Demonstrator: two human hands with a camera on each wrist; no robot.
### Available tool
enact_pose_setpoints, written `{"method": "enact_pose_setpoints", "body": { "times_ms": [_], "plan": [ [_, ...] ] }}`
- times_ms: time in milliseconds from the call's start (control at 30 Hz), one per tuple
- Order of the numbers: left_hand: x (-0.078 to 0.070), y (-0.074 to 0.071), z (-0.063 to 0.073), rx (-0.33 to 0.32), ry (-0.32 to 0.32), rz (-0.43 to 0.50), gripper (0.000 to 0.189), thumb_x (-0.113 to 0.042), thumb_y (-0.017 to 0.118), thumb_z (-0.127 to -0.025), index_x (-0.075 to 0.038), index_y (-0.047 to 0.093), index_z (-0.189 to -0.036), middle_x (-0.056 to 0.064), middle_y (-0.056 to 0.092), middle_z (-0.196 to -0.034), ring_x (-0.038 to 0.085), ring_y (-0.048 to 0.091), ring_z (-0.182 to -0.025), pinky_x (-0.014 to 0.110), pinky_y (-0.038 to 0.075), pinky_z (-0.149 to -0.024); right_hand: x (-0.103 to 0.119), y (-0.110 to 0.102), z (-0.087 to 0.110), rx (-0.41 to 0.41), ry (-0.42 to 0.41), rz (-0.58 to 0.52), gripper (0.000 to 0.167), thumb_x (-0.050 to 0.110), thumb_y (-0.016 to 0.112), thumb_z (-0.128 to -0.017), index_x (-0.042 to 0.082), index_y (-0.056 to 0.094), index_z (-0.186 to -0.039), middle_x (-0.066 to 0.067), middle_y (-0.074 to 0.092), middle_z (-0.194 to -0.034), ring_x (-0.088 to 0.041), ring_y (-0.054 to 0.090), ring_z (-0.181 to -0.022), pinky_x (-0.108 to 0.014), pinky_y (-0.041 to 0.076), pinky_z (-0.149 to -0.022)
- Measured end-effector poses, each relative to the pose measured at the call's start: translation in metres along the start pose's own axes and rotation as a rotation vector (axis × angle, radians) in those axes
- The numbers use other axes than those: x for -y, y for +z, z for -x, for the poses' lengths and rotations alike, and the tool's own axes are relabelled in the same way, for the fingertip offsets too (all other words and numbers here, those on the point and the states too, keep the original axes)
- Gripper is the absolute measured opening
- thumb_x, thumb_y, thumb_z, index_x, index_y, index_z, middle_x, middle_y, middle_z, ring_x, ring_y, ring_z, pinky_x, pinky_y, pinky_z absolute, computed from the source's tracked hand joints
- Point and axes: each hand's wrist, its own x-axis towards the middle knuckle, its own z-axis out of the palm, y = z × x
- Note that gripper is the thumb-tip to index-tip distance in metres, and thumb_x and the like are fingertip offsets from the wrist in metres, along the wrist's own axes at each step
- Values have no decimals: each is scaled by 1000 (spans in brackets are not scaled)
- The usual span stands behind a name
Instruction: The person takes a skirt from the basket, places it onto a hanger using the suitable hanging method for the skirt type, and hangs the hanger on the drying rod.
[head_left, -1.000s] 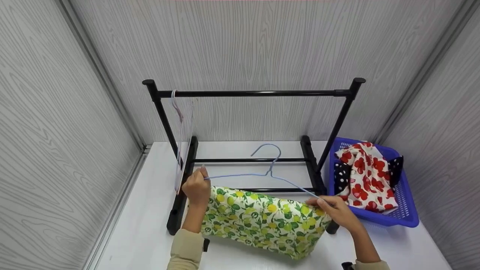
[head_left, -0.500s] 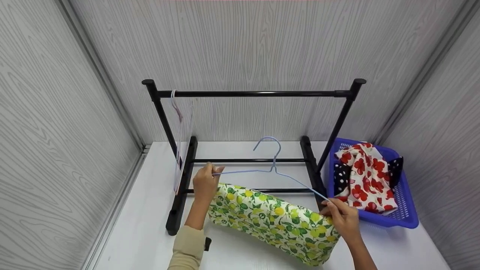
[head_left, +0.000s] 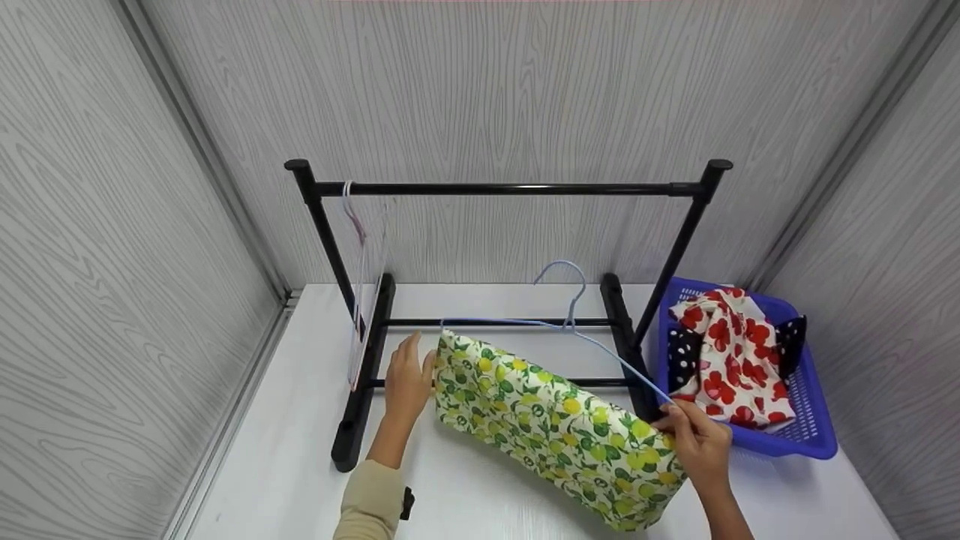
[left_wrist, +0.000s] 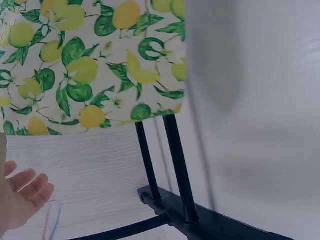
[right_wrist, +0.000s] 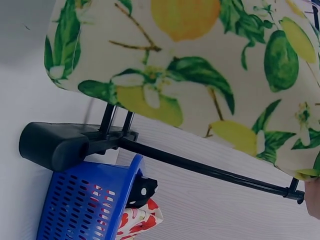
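Right hand [head_left: 701,444] pinches hanger [head_left: 571,324] and cloth [head_left: 555,424], but the left hand [head_left: 409,379], fingers loosely extended, grips neither, so the cloth could slip off the hanger's unheld end.

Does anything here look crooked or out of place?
In the head view, the lemon-print cloth and blue hanger look askew, slanting lower toward the right hand. A black polka-dot piece also pokes out of the blue basket, looking untidy. Nothing seems spilled or damaged.
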Motion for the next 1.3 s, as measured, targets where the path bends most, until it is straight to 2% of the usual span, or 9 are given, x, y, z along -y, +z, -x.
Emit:
{"method": "enact_pose_setpoints", "body": {
  "times_ms": [200,333,433,600,767,900,1167,1300],
  "plan": [
    [30,0,18,-15,-7,-119,37,-18,59,-90,4,53,-121,23,55,-122,39,53,-111,51,44,-90,0,3,-2,-80,-27,0,11,-24,51,-78,-18,61,-80,28,64,-84,9,63,-64,-8,49,-59],
    [59,-5,38,-39,50,-271,40,-21,64,-86,4,57,-117,27,52,-124,42,53,-108,53,45,-85,0,4,-4,-131,-3,-22,12,-25,49,-80,-20,60,-79,21,66,-80,6,64,-62,-8,49,-59],
    [81,-11,52,-60,111,-378,45,-23,69,-82,3,58,-117,28,51,-126,45,51,-110,55,43,-88,0,5,-9,-176,9,-13,11,-22,50,-81,-20,60,-78,15,67,-75,5,64,-62,-8,48,-59],
    [106,-18,69,-14,137,-475,53,-24,70,-80,2,55,-122,30,51,-127,50,44,-117,60,37,-93,-3,4,-15,-273,41,53,12,-17,52,-83,-17,62,-77,12,68,-69,8,63,-63,-6,46,-55],
    [121,-22,84,34,187,-564,53,-22,72,-77,4,57,-120,28,50,-128,50,47,-114,59,39,-92,-8,6,-21,-363,30,61,13,-15,53,-85,-19,62,-77,11,68,-68,8,63,-63,-6,46,-56],
    [131,-24,96,57,208,-622,54,-20,74,-74,5,57,-118,28,54,-123,49,50,-111,57,41,-90,-11,10,-27,-429,3,57,13,-14,53,-84,-20,62,-76,18,66,-70,8,63,-63,-6,46,-58],
    [146,-24,109,155,123,-617,57,-14,73,-76,11,52,-123,33,50,-125,50,49,-113,58,40,-91,-16,18,-44,-545,3,103,14,-15,52,-85,-19,61,-76,22,64,-71,9,63,-65,-7,48,-65],
    [151,-25,113,186,105,-610,50,-6,70,-78,12,52,-121,34,50,-125,47,51,-111,56,43,-89,-18,21,-52,-600,32,172,15,-11,52,-86,-17,62,-77,29,61,-74,12,60,-66,-5,45,-62]
  ]
}}
